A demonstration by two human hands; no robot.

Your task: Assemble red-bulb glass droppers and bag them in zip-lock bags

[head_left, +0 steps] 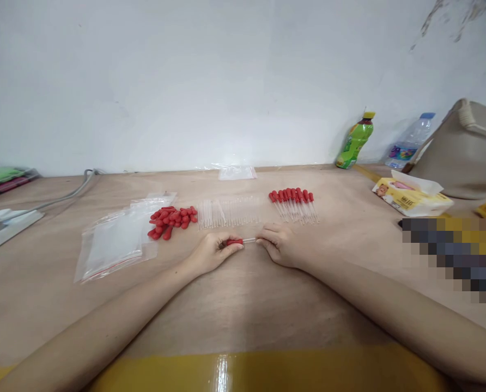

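Note:
My left hand [215, 252] pinches a red rubber bulb [235, 242] over the middle of the table. A thin clear tube [249, 240] runs from the bulb's open end to my right hand [279, 244], whose fingers close on its other end. Behind my left hand lies a heap of loose red bulbs [171, 220]. Beside the heap, clear tubes [226, 212] lie in a row. Further right, several droppers with red bulbs on clear tubes [294, 204] are laid side by side.
Clear zip bags [114, 242] lie at the left, another small bag [237, 173] by the wall. At the right are a green bottle [355, 141], a clear bottle [411, 141], a tissue pack [412, 197] and a beige bag [461, 152]. A cable [63, 197] crosses the left side.

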